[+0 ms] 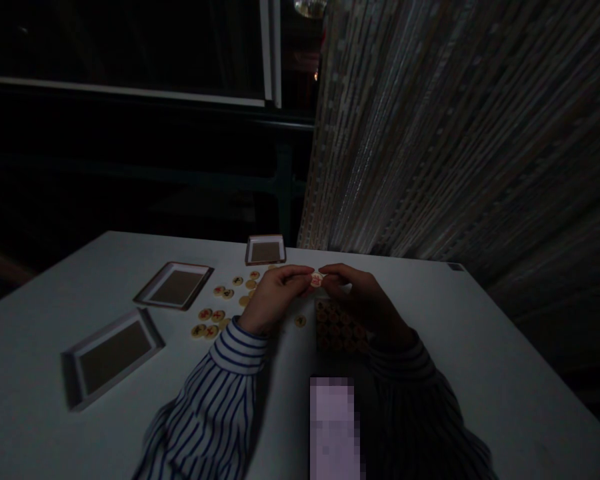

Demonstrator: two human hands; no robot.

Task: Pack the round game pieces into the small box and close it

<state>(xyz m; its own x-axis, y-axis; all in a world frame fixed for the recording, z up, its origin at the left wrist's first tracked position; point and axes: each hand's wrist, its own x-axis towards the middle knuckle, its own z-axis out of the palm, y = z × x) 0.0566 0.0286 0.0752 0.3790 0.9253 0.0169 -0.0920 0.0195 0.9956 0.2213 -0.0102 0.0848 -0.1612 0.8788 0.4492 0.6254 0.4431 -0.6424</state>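
Between the fingertips of both hands is a round Chinese chess piece (317, 280) with a red character facing me. My left hand (275, 293) pinches its left edge, and my right hand (363, 297) grips its right edge. Below my right hand sits a box (325, 347) filled with rows of similar pieces, partly covered by that hand and its shadow. One loose piece (300, 321) lies on the table just left of the box. More loose pieces (211, 331) with red or dark characters are scattered left of my left hand, some hidden behind it.
On the white table (480, 373), three shallow box parts stand to the left and back: a near tray (153, 328), a middle one (147, 293) and a far one (266, 262). A phone-like, pixelated rectangle (333, 427) lies in front. A string curtain (405, 133) hangs beyond the far edge.
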